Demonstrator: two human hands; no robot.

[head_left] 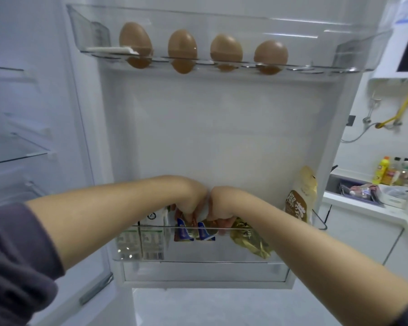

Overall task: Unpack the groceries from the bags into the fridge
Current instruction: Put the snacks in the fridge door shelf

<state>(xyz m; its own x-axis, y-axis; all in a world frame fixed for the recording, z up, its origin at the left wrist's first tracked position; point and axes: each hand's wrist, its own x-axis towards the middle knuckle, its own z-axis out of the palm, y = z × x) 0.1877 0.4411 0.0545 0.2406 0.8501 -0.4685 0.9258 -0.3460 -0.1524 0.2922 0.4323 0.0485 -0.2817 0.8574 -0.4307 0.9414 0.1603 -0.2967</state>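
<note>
Both my hands reach down into the lower door bin (221, 261) of the open fridge door. My left hand (190, 201) has its fingers curled down onto small blue and red packets (183, 231). My right hand (223, 205) presses against the left one, fingers curled round a packet (206, 231) beside a gold foil pouch (247, 241). Milk cartons (149, 238) stand at the bin's left end. A tall brown and cream bag (300, 198) stands at its right end. Fingertips are hidden behind the packets.
Several brown eggs (182, 49) sit in the upper door tray (353, 52). Glass shelves (17, 151) of the fridge interior are at the left. At right, a white counter (362, 208) holds a tray of items, bottles (384, 170) and a sink area.
</note>
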